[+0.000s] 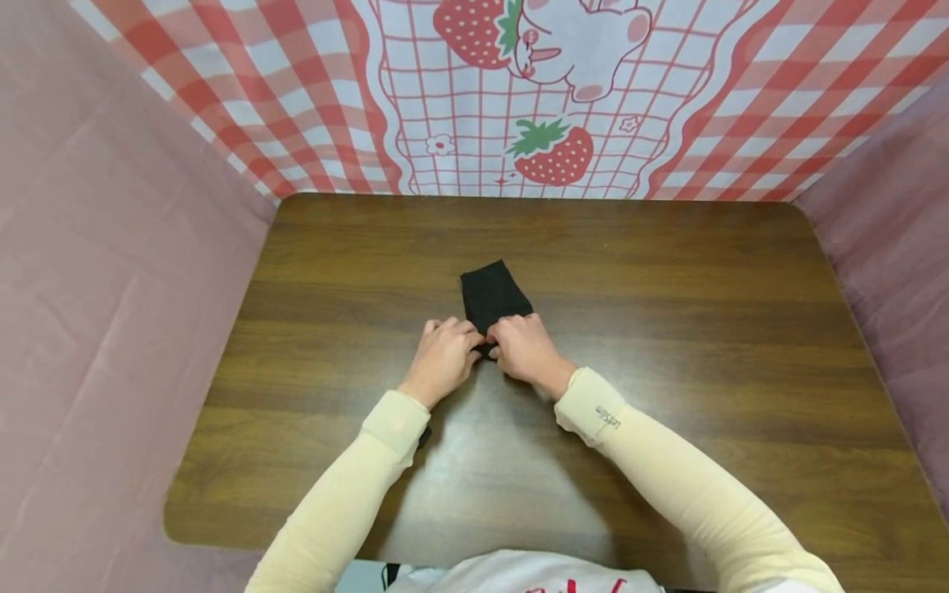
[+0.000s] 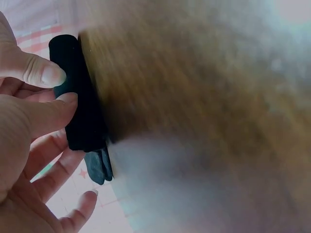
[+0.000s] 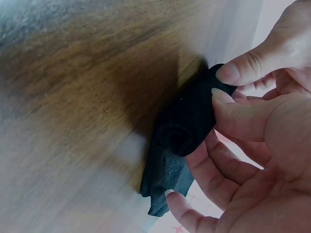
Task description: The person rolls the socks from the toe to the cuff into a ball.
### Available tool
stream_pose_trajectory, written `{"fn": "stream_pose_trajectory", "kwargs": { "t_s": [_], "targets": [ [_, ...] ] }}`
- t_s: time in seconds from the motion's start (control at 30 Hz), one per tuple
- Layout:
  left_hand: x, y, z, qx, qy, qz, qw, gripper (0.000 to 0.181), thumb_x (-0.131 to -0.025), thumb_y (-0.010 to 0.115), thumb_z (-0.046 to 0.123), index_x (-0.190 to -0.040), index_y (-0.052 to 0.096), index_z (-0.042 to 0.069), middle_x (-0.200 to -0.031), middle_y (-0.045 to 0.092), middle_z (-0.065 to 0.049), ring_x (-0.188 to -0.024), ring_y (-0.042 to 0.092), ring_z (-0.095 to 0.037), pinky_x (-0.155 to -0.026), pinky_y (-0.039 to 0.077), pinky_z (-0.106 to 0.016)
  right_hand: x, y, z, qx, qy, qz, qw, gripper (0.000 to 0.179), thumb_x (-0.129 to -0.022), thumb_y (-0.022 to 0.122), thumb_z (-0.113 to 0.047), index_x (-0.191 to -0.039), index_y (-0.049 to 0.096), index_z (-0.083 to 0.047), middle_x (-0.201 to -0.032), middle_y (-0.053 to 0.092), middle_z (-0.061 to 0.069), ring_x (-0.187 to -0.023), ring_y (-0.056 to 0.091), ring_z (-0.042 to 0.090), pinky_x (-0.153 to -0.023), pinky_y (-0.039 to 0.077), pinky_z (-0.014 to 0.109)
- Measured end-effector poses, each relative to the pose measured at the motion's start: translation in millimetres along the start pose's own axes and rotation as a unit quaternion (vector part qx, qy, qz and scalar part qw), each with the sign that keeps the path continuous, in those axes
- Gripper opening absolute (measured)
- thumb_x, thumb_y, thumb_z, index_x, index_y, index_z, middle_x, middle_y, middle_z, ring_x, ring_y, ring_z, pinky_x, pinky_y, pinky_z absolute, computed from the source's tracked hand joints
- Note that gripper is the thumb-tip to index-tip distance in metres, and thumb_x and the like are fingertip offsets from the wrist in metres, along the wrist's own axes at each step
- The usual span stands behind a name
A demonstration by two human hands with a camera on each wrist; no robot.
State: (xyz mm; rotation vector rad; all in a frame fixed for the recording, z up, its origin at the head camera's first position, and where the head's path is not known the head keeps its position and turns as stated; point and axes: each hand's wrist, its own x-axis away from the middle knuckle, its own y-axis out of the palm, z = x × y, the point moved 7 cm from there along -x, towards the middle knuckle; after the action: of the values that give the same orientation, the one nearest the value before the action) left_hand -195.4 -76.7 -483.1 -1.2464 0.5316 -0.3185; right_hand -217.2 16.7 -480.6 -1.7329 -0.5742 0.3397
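Note:
A folded black cloth [image 1: 493, 294] lies near the middle of the table, its near end wound into a thick roll [image 2: 77, 92]. My left hand [image 1: 443, 356] grips the left end of this roll, thumb on the near side and fingers round the far side. On the right end, my right hand [image 1: 526, 349] holds it the same way, its thumb close beside the left thumb. Spiral layers show at the roll's open end [image 3: 176, 138] in the right wrist view. Beyond the hands, the flat part stretches toward the back of the table.
The brown wood-grain table [image 1: 667, 288] has rounded corners. Behind it hangs a red-and-white checked cloth [image 1: 311, 99] with strawberries. Plain pinkish fabric [image 1: 96, 288] closes off both sides.

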Motion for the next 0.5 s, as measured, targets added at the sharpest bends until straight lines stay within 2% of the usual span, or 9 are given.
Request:
{"fn": "stream_pose_trajectory", "kwargs": {
  "t_s": [0.27,0.5],
  "targets": [
    [-4.5,3.5,-4.5,0.007,-0.017,-0.035,0.9992,0.014,-0.09,0.074,0.018,-0.104,0.076,0.017,-0.1,0.067,0.001,-0.094,0.058,-0.02,-0.083,0.04,-0.046,7.8,0,-3,-0.004,-0.003,0.006,1.0,0.015,-0.088,0.075,-0.015,-0.101,0.073,-0.007,-0.097,0.065,0.008,-0.091,0.062,0.028,-0.08,0.044,0.05],
    [-9.4,4.7,-7.8,0.021,-0.036,-0.068,0.9968,0.018,-0.092,0.072,0.019,-0.109,0.076,0.018,-0.104,0.067,-0.001,-0.097,0.058,-0.023,-0.084,0.04,-0.05,15.7,0,-6,0.011,-0.012,0.057,0.9982,0.018,-0.087,0.077,-0.014,-0.103,0.071,-0.008,-0.098,0.061,0.007,-0.091,0.057,0.028,-0.08,0.041,0.049]
  ]
}}
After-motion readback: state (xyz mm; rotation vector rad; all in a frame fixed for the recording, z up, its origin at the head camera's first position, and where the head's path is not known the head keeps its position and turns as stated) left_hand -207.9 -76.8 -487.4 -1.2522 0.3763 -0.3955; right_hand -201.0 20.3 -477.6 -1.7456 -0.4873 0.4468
